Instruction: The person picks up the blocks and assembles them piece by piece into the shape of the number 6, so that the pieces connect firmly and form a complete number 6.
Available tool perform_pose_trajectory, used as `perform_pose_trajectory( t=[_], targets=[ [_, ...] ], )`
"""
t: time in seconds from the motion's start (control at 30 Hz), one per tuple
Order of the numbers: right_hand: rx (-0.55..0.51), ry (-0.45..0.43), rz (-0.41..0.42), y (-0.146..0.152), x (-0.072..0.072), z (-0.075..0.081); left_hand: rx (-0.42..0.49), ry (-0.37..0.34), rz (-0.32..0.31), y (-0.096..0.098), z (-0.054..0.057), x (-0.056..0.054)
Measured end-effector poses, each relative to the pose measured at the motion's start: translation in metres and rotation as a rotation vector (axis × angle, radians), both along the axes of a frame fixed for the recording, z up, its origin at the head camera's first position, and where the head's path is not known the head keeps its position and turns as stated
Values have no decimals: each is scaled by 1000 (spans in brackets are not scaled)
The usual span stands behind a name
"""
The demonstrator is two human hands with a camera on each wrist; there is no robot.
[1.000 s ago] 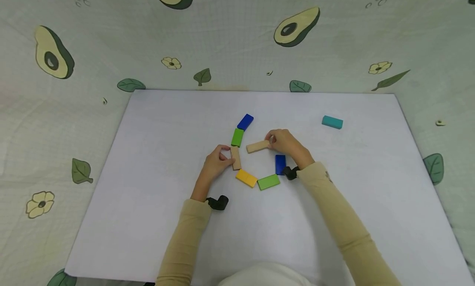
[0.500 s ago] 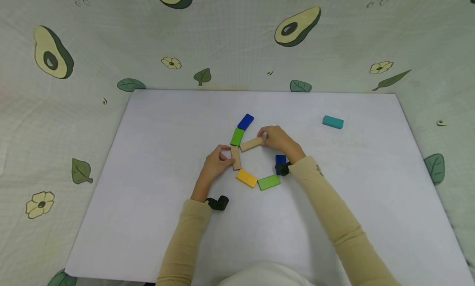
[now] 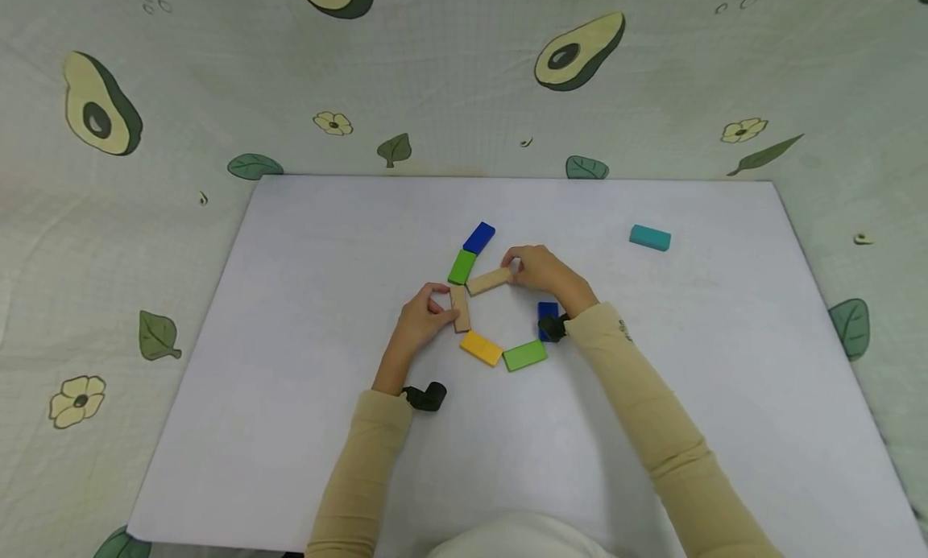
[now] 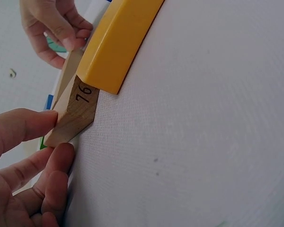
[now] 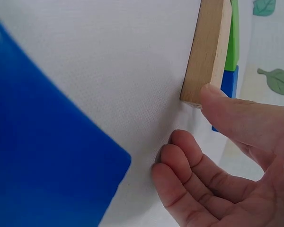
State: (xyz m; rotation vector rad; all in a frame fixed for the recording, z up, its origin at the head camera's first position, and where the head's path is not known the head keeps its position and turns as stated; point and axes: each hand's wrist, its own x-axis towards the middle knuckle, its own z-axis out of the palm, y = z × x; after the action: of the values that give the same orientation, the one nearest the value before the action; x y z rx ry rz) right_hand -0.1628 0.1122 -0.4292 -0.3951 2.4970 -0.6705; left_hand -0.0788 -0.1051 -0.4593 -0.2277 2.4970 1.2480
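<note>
Thumb and fingers of the left hand [image 3: 422, 320] pinch a plain wooden block [image 3: 460, 309]; the left wrist view shows the number 76 on the end of this block [image 4: 81, 101]. A second wooden block [image 3: 489, 282] has its right end held by the right hand [image 3: 545, 271], while its left end lies against or very near the first block's top. In the right wrist view the right thumb [image 5: 227, 111] presses that block's side. A green block [image 3: 462, 266] adjoins the wooden pair, with a blue block [image 3: 479, 237] beyond it. Below, a yellow block [image 3: 482, 348] meets the first wooden block.
A light green block [image 3: 525, 355] continues the curve to another blue block [image 3: 548, 310], partly covered by the right wrist's black camera [image 3: 553, 328]. Apart at the back right lies a teal block [image 3: 649, 237]. All rest on a white table [image 3: 290, 260] against a patterned cloth.
The right hand has shifted left with its wooden block, bringing it to the first wooden block and the green one. The left hand stays in place.
</note>
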Motion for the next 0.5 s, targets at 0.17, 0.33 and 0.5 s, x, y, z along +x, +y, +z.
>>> perform_pose_trajectory(
  t=[0.17, 0.33, 0.5],
  targets=[
    [1, -3, 6, 1, 1, 0, 0, 4, -3, 0, 0, 0],
    [-5, 3, 12, 1, 1, -1, -5, 7, 0, 0, 0, 0],
    [-11, -7, -2, 0, 2, -1, -3, 6, -2, 0, 0, 1]
  ],
)
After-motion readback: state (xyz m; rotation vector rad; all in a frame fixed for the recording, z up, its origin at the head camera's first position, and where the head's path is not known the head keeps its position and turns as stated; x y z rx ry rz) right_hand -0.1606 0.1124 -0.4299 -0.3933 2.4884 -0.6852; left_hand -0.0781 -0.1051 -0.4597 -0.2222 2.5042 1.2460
